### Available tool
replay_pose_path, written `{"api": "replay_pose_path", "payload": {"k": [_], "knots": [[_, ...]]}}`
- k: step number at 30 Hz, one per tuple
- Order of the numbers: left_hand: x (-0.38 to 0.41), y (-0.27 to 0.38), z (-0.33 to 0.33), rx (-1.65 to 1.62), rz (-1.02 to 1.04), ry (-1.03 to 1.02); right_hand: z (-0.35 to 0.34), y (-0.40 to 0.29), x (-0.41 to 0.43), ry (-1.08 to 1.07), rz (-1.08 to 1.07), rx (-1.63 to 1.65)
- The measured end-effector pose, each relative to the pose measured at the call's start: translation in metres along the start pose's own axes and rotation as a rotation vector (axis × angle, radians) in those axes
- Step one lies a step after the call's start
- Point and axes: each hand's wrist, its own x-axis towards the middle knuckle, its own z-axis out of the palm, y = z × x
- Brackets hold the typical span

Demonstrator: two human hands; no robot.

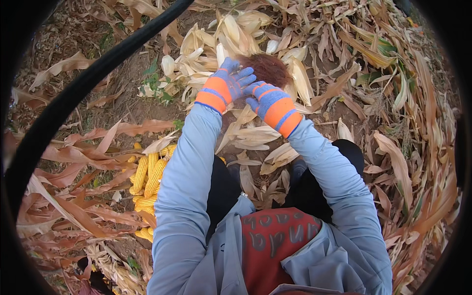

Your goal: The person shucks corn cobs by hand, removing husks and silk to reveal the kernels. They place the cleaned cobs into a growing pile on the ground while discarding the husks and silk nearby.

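My left hand (pixel 225 88), in a blue and orange striped knit glove, has its fingers spread over a pile of dry corn husks (pixel 236 37). Close beside it is my right hand (pixel 274 105), in a matching glove, its fingers pointing left and its thumb apart from them. The fingertips of both hands nearly meet or touch; the picture does not settle which. Nothing is visible in either hand, though the right palm is hidden. A reddish-brown mass of corn silk (pixel 271 70) lies just beyond the right fingers, among the husks.
Husked yellow corn ears (pixel 145 177) are heaped left of my left sleeve. Loose husks (pixel 256 138) lie between my feet and hands. Dry corn stalks and leaves (pixel 424 147) bank up on the right, with more dry leaves (pixel 81 177) at left. A black strap (pixel 92 66) crosses the upper left.
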Motion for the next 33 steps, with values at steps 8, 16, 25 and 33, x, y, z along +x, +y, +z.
{"api": "replay_pose_path", "payload": {"k": [8,16,25,33], "knots": [[-0.013,-0.038,0.009,0.286,-0.306,0.012,-0.019,0.022,-0.02,0.299,-0.162,0.243],[-0.009,-0.06,-0.007,0.226,-0.451,-0.048,0.006,0.084,-0.059,-0.683,0.174,-0.383],[0.013,-0.085,-0.051,0.444,-0.207,-0.14,0.018,-0.017,-0.053,0.246,-0.37,0.246],[-0.022,-0.091,-0.009,0.725,-0.349,-0.108,0.059,0.12,-0.081,-0.693,0.402,-0.217]]}}
